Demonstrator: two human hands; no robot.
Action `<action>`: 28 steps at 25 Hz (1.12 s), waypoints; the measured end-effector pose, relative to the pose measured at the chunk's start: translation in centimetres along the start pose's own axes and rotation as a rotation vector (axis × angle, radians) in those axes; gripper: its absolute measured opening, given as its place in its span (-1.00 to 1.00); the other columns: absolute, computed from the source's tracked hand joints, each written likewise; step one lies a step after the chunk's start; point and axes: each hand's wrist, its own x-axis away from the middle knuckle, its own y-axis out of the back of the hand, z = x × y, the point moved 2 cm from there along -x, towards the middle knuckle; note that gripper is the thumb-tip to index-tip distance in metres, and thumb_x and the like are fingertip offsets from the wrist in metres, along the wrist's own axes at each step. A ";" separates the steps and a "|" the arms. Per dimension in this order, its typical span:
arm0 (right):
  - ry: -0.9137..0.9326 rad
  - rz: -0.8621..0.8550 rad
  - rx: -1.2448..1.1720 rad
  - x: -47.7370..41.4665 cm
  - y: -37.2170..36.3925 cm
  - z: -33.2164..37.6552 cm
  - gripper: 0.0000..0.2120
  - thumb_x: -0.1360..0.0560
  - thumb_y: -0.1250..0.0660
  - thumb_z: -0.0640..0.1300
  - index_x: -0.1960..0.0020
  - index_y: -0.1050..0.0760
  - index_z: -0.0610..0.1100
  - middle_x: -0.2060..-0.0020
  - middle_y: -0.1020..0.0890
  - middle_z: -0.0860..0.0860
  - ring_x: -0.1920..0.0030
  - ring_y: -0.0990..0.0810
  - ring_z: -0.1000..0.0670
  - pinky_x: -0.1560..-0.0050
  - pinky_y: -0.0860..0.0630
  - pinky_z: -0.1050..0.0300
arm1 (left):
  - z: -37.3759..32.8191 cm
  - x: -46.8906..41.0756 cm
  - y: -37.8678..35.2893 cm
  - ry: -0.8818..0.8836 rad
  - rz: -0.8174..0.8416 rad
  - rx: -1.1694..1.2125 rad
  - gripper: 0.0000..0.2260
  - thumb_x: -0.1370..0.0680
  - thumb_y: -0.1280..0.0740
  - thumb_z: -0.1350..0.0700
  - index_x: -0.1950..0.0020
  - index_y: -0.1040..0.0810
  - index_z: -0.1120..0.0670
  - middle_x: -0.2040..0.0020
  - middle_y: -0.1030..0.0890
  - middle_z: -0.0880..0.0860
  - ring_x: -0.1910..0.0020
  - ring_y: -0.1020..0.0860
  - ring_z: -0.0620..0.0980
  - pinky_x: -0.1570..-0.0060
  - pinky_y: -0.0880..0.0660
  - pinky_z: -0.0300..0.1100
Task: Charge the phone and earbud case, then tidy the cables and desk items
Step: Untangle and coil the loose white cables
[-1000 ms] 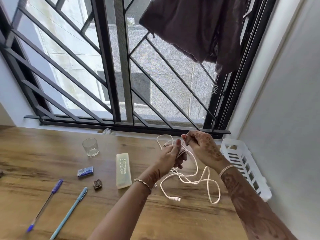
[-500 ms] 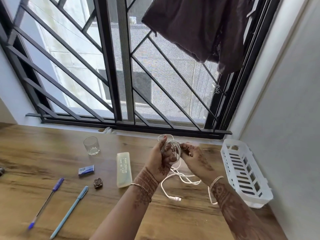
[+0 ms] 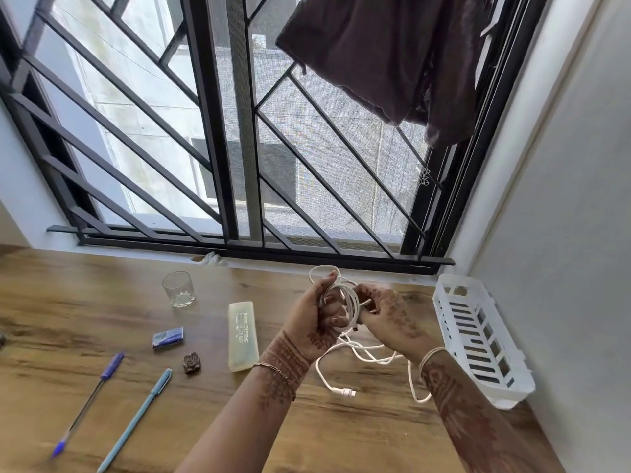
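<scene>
A white charging cable (image 3: 351,303) is wound in loops above the wooden desk (image 3: 68,319). My left hand (image 3: 316,314) grips the coiled loops, thumb up. My right hand (image 3: 392,317) pinches the cable just right of the coil. The loose tail (image 3: 370,356) trails down onto the desk. Its white plug (image 3: 345,392) lies near my left wrist. No phone or earbud case shows in this view.
A white slotted basket (image 3: 478,339) stands at the right by the wall. On the desk lie a pale translucent case (image 3: 241,336), a glass (image 3: 178,289), a blue eraser (image 3: 168,337), a small dark object (image 3: 192,363), and two pens (image 3: 88,402) (image 3: 136,418). Window grille behind.
More cable has been wound into the coil in my left hand. The loose tail on the desk has grown shorter. My right hand has come in close to the coil.
</scene>
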 end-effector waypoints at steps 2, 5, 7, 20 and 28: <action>-0.069 -0.051 -0.196 0.2 -0.1 0.0 -0.79 -0.48 -0.32 -0.37 0.06 -0.57 -0.07 0.18 -0.65 0.03 0.28 -0.66 0.15 0.22 -0.60 0.24 | -0.1 0.0 0.1 -0.002 -0.008 0.004 -0.62 -0.49 -0.27 0.05 0.53 -0.34 0.04 0.63 -0.21 -0.08 0.69 -0.07 -0.18 0.71 -0.15 -0.39; -0.158 -0.144 -0.494 0.3 -0.3 0.3 -0.90 -0.50 -0.31 -0.39 0.02 -0.53 -0.25 0.13 -0.60 -0.06 0.33 -0.63 0.22 0.32 -0.55 0.34 | -0.1 0.0 0.3 0.004 -0.009 0.005 -0.63 -0.51 -0.26 0.06 0.51 -0.32 0.03 0.63 -0.21 -0.09 0.72 -0.14 -0.20 0.73 -0.15 -0.40; -0.178 -0.171 -0.593 0.4 -0.8 0.3 -0.89 -0.50 -0.33 -0.37 0.09 -0.53 -0.19 0.14 -0.62 -0.06 0.31 -0.64 0.19 0.31 -0.55 0.31 | 0.0 -0.1 0.4 0.012 -0.008 -0.006 -0.60 -0.54 -0.23 0.05 0.51 -0.28 0.03 0.64 -0.20 -0.08 0.72 -0.14 -0.20 0.71 -0.13 -0.40; -0.437 -0.013 -1.121 1.1 -1.6 -0.7 -0.82 -0.39 -0.39 -0.29 0.04 -0.52 -0.12 0.22 -0.63 -0.03 0.28 -0.58 0.04 0.21 -0.52 0.20 | 0.1 -0.6 0.9 -0.082 -0.243 -0.279 -0.61 -0.58 -0.26 0.05 0.44 -0.32 0.07 0.63 -0.26 -0.07 0.72 -0.20 -0.16 0.70 -0.18 -0.38; -0.391 0.075 -1.086 1.3 -1.8 -0.6 -0.80 -0.40 -0.36 -0.28 0.02 -0.52 -0.06 0.18 -0.64 -0.03 0.28 -0.54 0.06 0.25 -0.31 0.18 | 0.9 -1.6 1.5 -0.246 -0.473 -0.342 -0.70 -0.59 -0.27 0.06 0.34 -0.40 0.08 0.62 -0.39 -0.08 0.69 -0.33 -0.17 0.66 -0.28 -0.39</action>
